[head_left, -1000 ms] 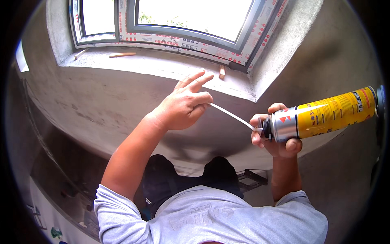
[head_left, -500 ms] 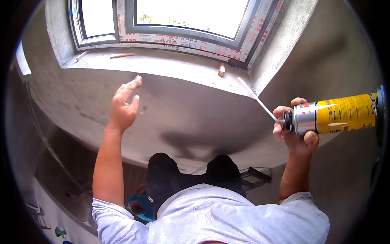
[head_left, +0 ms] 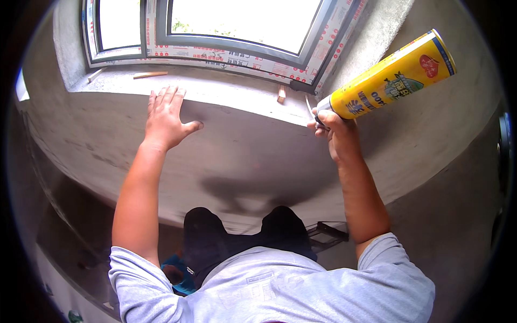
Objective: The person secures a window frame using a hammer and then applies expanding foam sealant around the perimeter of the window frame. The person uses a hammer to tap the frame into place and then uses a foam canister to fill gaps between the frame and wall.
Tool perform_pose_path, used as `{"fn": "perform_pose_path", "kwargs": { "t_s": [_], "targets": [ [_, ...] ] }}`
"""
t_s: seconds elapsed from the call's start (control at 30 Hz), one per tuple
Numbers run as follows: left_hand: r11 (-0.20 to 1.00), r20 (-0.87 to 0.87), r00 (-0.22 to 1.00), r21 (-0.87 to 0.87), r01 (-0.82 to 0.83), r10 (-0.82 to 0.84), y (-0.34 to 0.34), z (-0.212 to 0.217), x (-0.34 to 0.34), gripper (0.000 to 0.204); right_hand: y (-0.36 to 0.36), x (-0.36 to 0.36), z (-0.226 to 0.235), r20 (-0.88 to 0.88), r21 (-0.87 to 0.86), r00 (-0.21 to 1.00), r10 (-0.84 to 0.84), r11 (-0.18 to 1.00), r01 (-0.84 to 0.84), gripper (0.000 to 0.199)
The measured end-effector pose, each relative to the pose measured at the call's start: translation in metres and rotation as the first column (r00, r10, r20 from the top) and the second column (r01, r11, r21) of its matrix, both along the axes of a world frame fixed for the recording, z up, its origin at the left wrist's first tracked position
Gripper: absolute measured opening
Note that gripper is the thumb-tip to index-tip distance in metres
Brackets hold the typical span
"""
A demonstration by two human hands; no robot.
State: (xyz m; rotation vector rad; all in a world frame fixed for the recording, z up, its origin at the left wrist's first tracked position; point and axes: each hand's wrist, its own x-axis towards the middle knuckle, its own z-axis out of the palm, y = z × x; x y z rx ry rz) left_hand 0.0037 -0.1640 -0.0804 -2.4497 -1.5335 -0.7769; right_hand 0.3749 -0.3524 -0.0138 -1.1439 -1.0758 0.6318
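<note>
My left hand (head_left: 167, 119) lies flat with its fingers spread on the edge of the window sill (head_left: 226, 97). It holds nothing. In my right hand (head_left: 338, 131) is a yellow spray foam can (head_left: 390, 75), gripped at its silver nozzle end and tilted with its base up to the right. A thin white straw (head_left: 308, 103) runs from the nozzle to near the lower right corner of the grey window frame (head_left: 308, 81). Whether its tip touches the gap there, I cannot tell. My fingers partly hide the nozzle.
A small wooden block (head_left: 281, 95) is wedged by the frame. Two wooden strips, one a longer stick (head_left: 151, 75), lie on the sill's left part. Below are a dark step ladder (head_left: 329, 233) and a person in blue (head_left: 180, 275).
My right hand has swung left and up, bringing the can's straw to the frame's lower corner. My left hand has come down onto the sill edge, its fingers spreading.
</note>
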Motion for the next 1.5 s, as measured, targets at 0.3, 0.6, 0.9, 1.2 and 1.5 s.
{"fn": "perform_pose_path", "kwargs": {
  "t_s": [0.3,0.6,0.9,1.2,1.5],
  "targets": [
    [0.986,0.147,0.989,0.169,-0.001,-0.024,0.016,-0.031,0.004,0.096,0.019,-0.001,0.004,0.025,-0.011,0.998,-0.063,0.998,0.063,0.05],
    [0.978,0.192,0.98,0.21,0.008,-0.049,0.02,-0.037,0.004,0.088,0.019,-0.007,0.003,-0.032,0.018,0.999,-0.022,1.0,0.022,0.046],
    [0.983,0.21,0.977,0.183,0.0,-0.039,0.019,-0.035,0.006,0.089,0.028,0.004,-0.003,-0.01,-0.02,0.995,0.096,0.995,-0.096,0.059],
    [0.983,0.195,0.98,0.181,-0.011,-0.025,0.017,-0.033,0.005,0.087,0.02,0.003,-0.004,-0.006,0.043,0.979,0.203,0.978,-0.203,0.061],
    [0.983,0.221,0.974,0.186,0.001,-0.042,0.019,-0.035,0.005,0.09,0.039,-0.039,0.019,0.074,-0.059,0.98,0.183,0.982,-0.179,0.045]
  ]
}}
